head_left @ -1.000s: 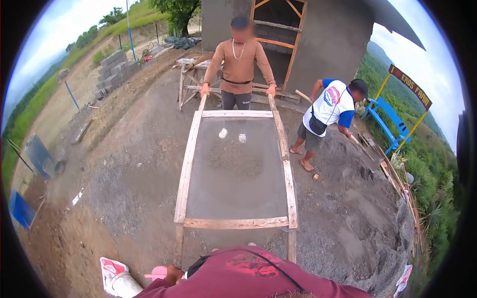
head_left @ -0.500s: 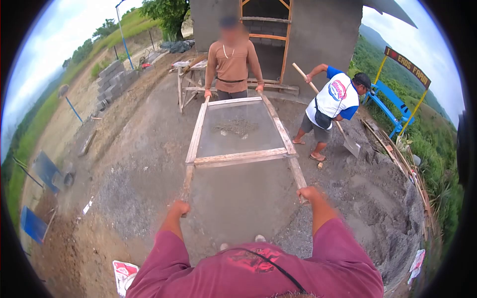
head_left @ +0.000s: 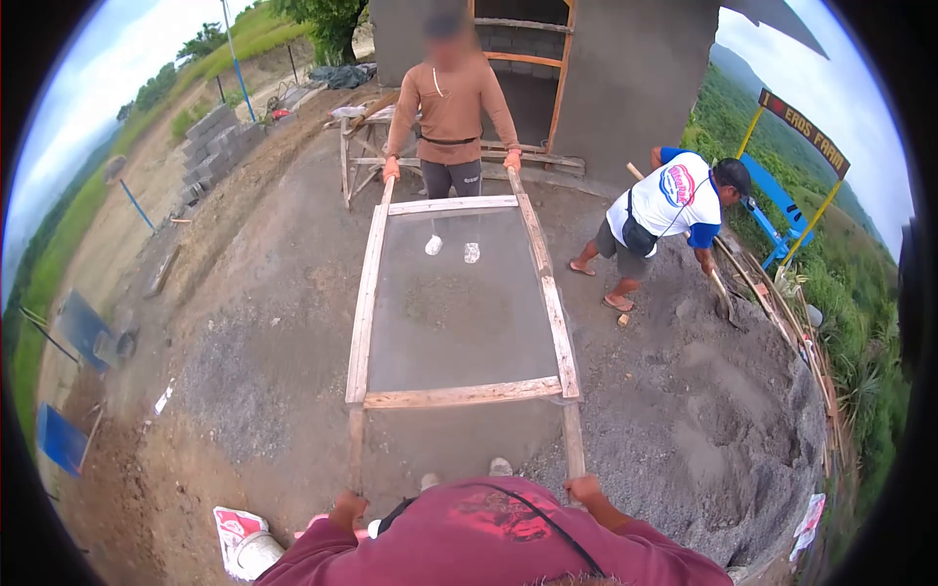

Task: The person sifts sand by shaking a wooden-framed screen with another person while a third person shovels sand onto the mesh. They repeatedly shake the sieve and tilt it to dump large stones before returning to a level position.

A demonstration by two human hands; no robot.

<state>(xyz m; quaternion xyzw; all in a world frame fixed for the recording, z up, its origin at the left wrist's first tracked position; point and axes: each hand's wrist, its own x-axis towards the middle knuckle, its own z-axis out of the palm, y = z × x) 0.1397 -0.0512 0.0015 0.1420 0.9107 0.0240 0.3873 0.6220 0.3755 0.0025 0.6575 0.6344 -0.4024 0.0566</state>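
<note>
A wooden-framed mesh screen [head_left: 461, 395] with long side handles stretches out in front of me. My left hand [head_left: 349, 508] is wrapped round the near end of its left handle, close to my body. The right handle's near end is in my right hand [head_left: 583, 487]. At the far end, a co-worker in a brown top [head_left: 451, 107] grips the other two handle ends with orange-gloved hands. Two pale patches show at the far part of the mesh, perhaps the co-worker's shoes seen through it.
On the right, another person in a white and blue shirt [head_left: 667, 200] bends with a shovel [head_left: 723, 295] at a heap of grey sand [head_left: 713, 410]. A white bucket [head_left: 256, 555] stands at lower left. Concrete blocks [head_left: 217, 146] are stacked at the back left.
The screen has come toward me, and my hands have drawn back to my body. The clump of material on the mesh no longer shows. The shoveller has bent lower, the blade shifting right.
</note>
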